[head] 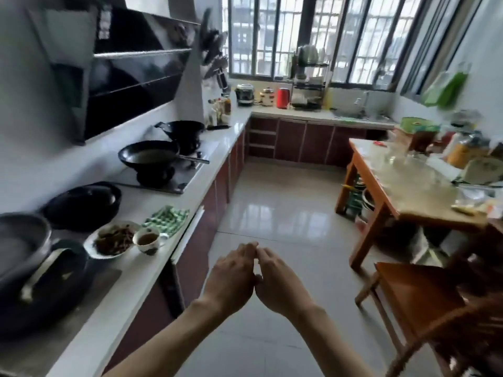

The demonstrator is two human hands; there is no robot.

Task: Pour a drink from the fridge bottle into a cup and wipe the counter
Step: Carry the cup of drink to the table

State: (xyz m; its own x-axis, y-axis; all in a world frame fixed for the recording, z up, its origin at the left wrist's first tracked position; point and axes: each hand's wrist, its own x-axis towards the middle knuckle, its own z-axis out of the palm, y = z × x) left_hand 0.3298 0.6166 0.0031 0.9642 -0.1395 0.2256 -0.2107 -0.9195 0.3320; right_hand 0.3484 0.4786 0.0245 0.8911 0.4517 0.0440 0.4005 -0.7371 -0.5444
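My left hand and my right hand are held out side by side over the floor, backs up, thumbs and fingertips touching; neither holds anything. A white cup with dark liquid in it stands near the front edge of the white counter, to the left of my hands. Just behind the cup lies a green-and-white checked cloth. No fridge or bottle from it is in view.
A plate of dark food sits beside the cup. Pans and woks stand along the counter and hob. A wooden table full of jars and a wooden chair stand on the right. A tiled aisle runs between.
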